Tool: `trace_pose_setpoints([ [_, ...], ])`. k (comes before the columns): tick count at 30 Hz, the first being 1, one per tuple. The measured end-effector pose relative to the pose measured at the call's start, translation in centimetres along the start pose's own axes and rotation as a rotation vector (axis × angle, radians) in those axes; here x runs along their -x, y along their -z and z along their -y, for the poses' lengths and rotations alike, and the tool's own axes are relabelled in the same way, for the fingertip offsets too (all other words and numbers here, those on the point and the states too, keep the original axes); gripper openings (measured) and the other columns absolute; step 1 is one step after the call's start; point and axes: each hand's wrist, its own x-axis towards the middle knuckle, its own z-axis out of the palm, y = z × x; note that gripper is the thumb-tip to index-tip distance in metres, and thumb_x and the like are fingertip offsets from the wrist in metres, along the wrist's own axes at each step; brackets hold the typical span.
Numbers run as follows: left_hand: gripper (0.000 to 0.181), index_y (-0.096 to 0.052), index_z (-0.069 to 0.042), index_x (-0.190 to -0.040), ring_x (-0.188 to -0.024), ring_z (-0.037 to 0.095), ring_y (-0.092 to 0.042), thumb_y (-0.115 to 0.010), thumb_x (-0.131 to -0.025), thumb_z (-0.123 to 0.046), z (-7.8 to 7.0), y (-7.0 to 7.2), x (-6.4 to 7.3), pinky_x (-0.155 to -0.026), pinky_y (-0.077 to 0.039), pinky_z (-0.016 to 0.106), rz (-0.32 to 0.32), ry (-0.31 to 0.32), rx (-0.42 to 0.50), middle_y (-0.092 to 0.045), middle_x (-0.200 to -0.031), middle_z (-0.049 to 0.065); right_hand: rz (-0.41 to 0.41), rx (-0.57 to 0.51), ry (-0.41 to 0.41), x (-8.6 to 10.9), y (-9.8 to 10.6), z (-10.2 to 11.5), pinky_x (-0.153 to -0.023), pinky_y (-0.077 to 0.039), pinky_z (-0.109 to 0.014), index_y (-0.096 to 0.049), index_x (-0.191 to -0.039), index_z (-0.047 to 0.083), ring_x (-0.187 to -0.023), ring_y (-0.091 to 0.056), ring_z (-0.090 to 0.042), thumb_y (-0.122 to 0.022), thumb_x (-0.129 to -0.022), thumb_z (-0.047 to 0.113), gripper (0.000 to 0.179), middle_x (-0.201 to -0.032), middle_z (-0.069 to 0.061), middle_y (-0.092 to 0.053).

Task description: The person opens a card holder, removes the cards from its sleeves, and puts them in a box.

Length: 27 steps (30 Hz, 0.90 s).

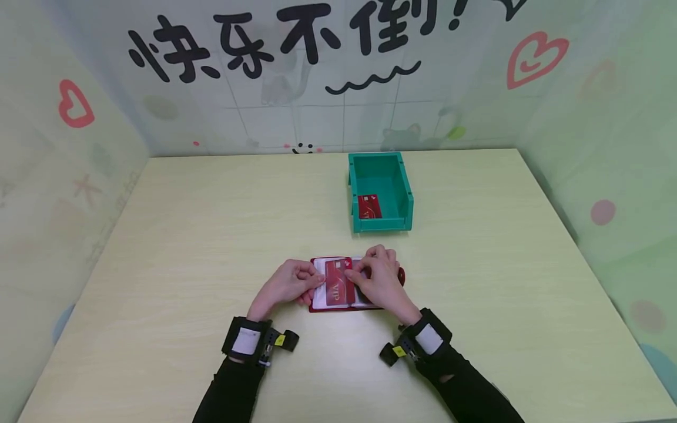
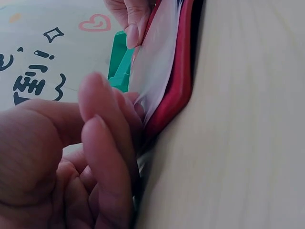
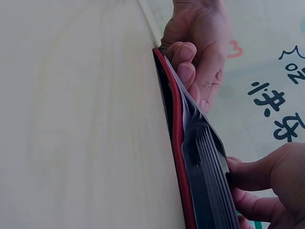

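A red card holder (image 1: 315,309) lies open on the table, its clear plastic sleeves (image 2: 157,62) spread out. A red VIP card (image 1: 337,289) lies over its left page; whether it is inside the sleeve I cannot tell. My left hand (image 1: 294,282) pinches the left edge of the page between thumb and fingers, with some fingers curled beneath. From the right, my right hand (image 1: 382,281) pinches the card's right edge near the holder's fold. It covers much of the right-hand page. The right wrist view shows a stack of dark sleeves (image 3: 209,167) standing along the holder's cover.
Behind the holder stands a green open-front bin (image 1: 383,224), with another red card (image 1: 369,207) inside near its front left. The pale wooden table (image 1: 211,223) meets printed walls at the back and both sides.
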Motion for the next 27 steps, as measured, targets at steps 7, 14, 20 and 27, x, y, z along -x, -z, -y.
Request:
trace_pose_setpoints([
  [7,0.016,-0.065,-0.002,-0.091,-0.049,0.011,-0.057,-0.066,-0.097,-0.016,0.2,0.1,0.0,-0.051,-0.049,0.022,0.008,-0.005,-0.016,-0.062,-0.059,-0.002,0.033,-0.001,-0.024,-0.1,0.8,-0.6,-0.093,-0.042,-0.049,-0.074,-0.087,0.005,-0.119,-0.039,-0.031,-0.076,-0.090,0.023,0.018,-0.113,-0.014,-0.051],
  [14,0.017,-0.064,-0.001,-0.090,-0.050,0.011,-0.059,-0.066,-0.097,-0.016,0.2,0.1,0.0,-0.052,-0.050,0.022,0.017,-0.020,-0.025,-0.063,-0.060,-0.001,0.068,-0.002,-0.020,-0.5,1.4,-1.2,-0.086,-0.048,-0.041,-0.074,-0.087,0.005,-0.116,-0.041,-0.028,-0.075,-0.090,0.021,0.016,-0.111,-0.013,-0.052],
  [20,0.017,-0.064,-0.001,-0.090,-0.050,0.011,-0.060,-0.066,-0.097,-0.016,0.2,0.1,-0.1,-0.052,-0.050,0.022,0.031,-0.030,-0.025,-0.063,-0.060,-0.002,0.138,-0.060,-0.049,-0.8,2.4,-1.6,-0.082,-0.056,-0.036,-0.073,-0.092,0.005,-0.118,-0.043,-0.027,-0.074,-0.091,0.020,0.015,-0.114,-0.012,-0.053],
  [27,0.017,-0.064,0.000,-0.089,-0.051,0.011,-0.060,-0.065,-0.097,-0.016,0.4,0.1,-0.3,-0.052,-0.051,0.022,0.033,-0.040,-0.029,-0.063,-0.060,-0.001,0.194,-0.061,0.009,-1.2,4.1,-2.1,-0.077,-0.051,-0.031,-0.074,-0.093,0.000,-0.112,-0.047,-0.029,-0.070,-0.094,0.019,0.019,-0.110,-0.016,-0.055],
])
